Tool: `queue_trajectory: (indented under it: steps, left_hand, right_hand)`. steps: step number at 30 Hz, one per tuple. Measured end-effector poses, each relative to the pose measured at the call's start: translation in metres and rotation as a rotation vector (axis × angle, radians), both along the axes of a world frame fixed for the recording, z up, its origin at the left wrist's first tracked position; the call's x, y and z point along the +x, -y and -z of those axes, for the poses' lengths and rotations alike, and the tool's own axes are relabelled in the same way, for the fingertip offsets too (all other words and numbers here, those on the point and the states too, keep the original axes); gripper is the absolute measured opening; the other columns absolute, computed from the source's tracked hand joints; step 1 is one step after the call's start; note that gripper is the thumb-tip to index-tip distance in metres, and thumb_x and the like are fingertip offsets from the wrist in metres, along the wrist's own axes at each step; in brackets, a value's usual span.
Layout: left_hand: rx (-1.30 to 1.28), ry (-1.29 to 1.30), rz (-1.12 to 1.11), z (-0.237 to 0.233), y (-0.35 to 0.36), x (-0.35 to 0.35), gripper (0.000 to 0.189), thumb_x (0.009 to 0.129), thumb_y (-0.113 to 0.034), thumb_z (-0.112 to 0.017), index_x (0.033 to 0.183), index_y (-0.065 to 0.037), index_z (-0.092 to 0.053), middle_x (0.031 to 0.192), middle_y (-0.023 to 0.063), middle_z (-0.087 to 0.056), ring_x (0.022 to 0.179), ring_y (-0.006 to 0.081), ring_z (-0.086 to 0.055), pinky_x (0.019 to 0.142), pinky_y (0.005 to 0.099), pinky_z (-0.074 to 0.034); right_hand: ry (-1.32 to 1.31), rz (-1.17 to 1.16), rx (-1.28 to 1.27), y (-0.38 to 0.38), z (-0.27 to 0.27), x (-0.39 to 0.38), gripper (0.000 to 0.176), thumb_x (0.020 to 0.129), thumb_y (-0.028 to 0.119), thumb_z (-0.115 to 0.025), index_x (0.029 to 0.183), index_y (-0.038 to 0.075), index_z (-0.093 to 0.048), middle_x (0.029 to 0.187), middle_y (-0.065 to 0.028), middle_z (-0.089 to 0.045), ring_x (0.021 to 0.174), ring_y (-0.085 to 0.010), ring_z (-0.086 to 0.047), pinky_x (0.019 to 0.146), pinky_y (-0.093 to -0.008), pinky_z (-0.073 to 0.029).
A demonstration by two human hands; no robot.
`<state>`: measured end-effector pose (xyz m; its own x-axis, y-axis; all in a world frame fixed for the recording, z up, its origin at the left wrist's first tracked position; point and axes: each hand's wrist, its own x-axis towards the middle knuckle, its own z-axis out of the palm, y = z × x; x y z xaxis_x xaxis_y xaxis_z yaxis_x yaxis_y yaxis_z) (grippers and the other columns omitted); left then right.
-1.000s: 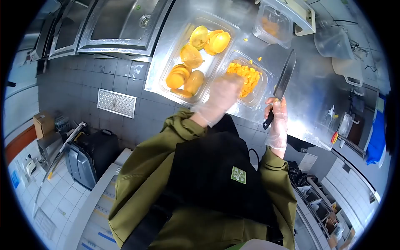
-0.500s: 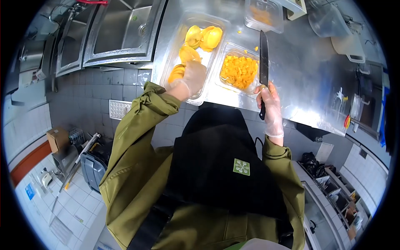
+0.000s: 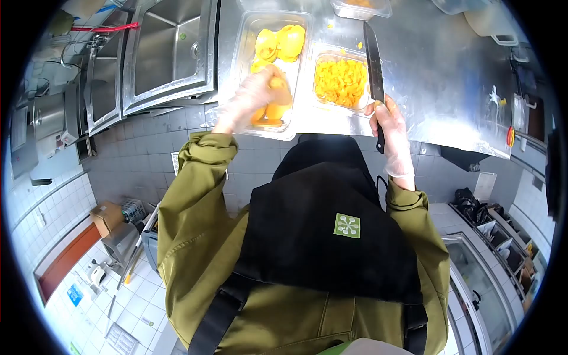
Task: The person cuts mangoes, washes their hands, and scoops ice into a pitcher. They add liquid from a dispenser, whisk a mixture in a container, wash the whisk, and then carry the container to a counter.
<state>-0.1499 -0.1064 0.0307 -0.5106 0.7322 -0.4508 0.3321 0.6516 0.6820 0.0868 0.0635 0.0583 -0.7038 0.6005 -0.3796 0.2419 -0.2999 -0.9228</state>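
A clear tray [image 3: 241, 56] holds several large yellow fruit pieces [image 3: 290, 42]. Over its near half is my gloved left hand [image 3: 255, 96], blurred, its fingers closed round a yellow-orange fruit piece [image 3: 278, 89]. To the right sits a smaller clear container [image 3: 318, 99] filled with diced orange fruit [image 3: 341, 81]. My gloved right hand [image 3: 389, 121] grips the black handle of a long knife [image 3: 373, 62]. The blade points away from me along the container's right side. Small fruit bits lie on the steel table.
Metal sinks [image 3: 171, 53] are at the left, with a red tube [image 3: 105, 28] above. At the table's far edge stands another clear container [image 3: 362, 10]. A large translucent jug [image 3: 491, 22] is at the back right. The steel table's near edge [image 3: 438, 142] runs before my apron.
The view has shifted. My left hand has turned and lifted from the slices at the tray's near end, now with a fruit piece in its fingers. My right hand still holds the knife.
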Motion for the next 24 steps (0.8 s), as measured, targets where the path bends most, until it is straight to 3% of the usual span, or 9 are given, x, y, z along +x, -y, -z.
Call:
queue_trajectory:
  steps: [4,8,12,15,16,18,19,21,24]
  left_hand:
    - [0.47,0.459,-0.186,-0.015,0.0,-0.024,0.033,0.078,0.003,-0.065,0.107,-0.007,-0.053,0.101,0.0058,-0.059,0.096,0.0165,-0.057,0.087,0.0285,-0.047]
    - [0.734,0.56,-0.069,-0.033,-0.03,-0.012,0.033,0.076,-0.002,-0.069,0.105,-0.008,-0.054,0.102,0.0043,-0.058,0.099,0.0147,-0.055,0.087,0.0278,-0.045]
    - [0.946,0.796,-0.017,-0.029,-0.055,0.01,0.022,0.082,-0.005,-0.063,0.102,-0.007,-0.054,0.104,0.0046,-0.057,0.101,0.0151,-0.053,0.092,0.0296,-0.04]
    - [1.225,0.811,-0.252,-0.026,-0.08,0.044,0.022,0.085,-0.014,-0.061,0.104,-0.007,-0.053,0.103,0.0051,-0.057,0.1,0.0165,-0.054,0.093,0.0314,-0.04]
    - [1.166,0.981,-0.498,-0.035,-0.087,0.061,0.027,0.089,-0.028,-0.057,0.107,-0.008,-0.052,0.103,0.0068,-0.057,0.102,0.0191,-0.054,0.094,0.0335,-0.04]
    - [1.229,1.336,-0.714,-0.029,-0.104,0.077,0.032,0.091,-0.036,-0.053,0.107,-0.008,-0.051,0.104,0.0078,-0.057,0.101,0.0205,-0.054,0.093,0.0352,-0.041]
    - [1.247,1.518,-0.824,-0.028,-0.111,0.081,0.035,0.091,-0.039,-0.051,0.108,-0.009,-0.051,0.104,0.0083,-0.057,0.101,0.0212,-0.054,0.093,0.036,-0.042]
    - [1.168,1.488,-0.915,-0.022,-0.118,0.093,0.047,0.092,-0.052,-0.04,0.106,-0.008,-0.051,0.098,0.0086,-0.057,0.093,0.0226,-0.056,0.087,0.0379,-0.045]
    - [1.159,1.474,-0.935,0.002,-0.124,0.106,0.056,0.09,-0.058,-0.036,0.104,-0.006,-0.051,0.091,0.0087,-0.057,0.087,0.0231,-0.056,0.081,0.038,-0.046]
  right_hand:
    - [-0.032,-0.022,-0.052,0.015,0.0,-0.027,0.027,0.093,0.027,-0.047,0.107,0.005,-0.053,0.078,0.0017,-0.055,0.055,-0.0023,-0.039,0.048,-0.0172,-0.032]
    - [-0.08,-0.051,-0.175,0.031,0.0,-0.067,0.032,0.092,0.035,-0.05,0.104,0.006,-0.055,0.075,0.0006,-0.058,0.052,-0.0026,-0.039,0.045,-0.0177,-0.031]
    - [-0.161,-0.038,-0.256,0.027,-0.019,-0.065,0.035,0.093,0.034,-0.05,0.108,0.002,-0.053,0.08,-0.0023,-0.059,0.053,-0.0037,-0.038,0.047,-0.017,-0.03]
    - [-0.104,0.128,-0.107,0.026,-0.023,-0.062,0.034,0.089,0.022,-0.057,0.117,0.003,-0.052,0.095,-0.0051,-0.06,0.074,-0.0047,-0.052,0.063,-0.0174,-0.042]
    - [-0.125,0.14,-0.089,0.025,-0.02,-0.061,0.036,0.088,0.013,-0.058,0.121,0.002,-0.05,0.104,-0.0054,-0.058,0.09,-0.0085,-0.054,0.077,-0.0212,-0.045]
    - [-0.099,0.179,0.132,0.024,-0.004,-0.061,0.036,0.088,0.012,-0.057,0.121,0.002,-0.05,0.104,-0.0054,-0.058,0.093,-0.0108,-0.055,0.08,-0.0235,-0.045]
    - [-0.086,0.208,0.152,0.023,0.0,-0.059,0.035,0.088,0.012,-0.056,0.122,0.002,-0.049,0.102,-0.0049,-0.057,0.09,-0.0111,-0.053,0.078,-0.0237,-0.043]
    - [-0.058,0.267,0.19,0.02,0.003,-0.057,0.034,0.089,0.013,-0.053,0.122,0.003,-0.049,0.097,-0.0038,-0.056,0.085,-0.0116,-0.05,0.074,-0.0241,-0.04]
    - [0.006,0.267,0.272,0.012,0.007,-0.051,0.031,0.092,0.018,-0.052,0.119,0.004,-0.049,0.077,0.0027,-0.052,0.058,-0.0019,-0.038,0.05,-0.0172,-0.032]
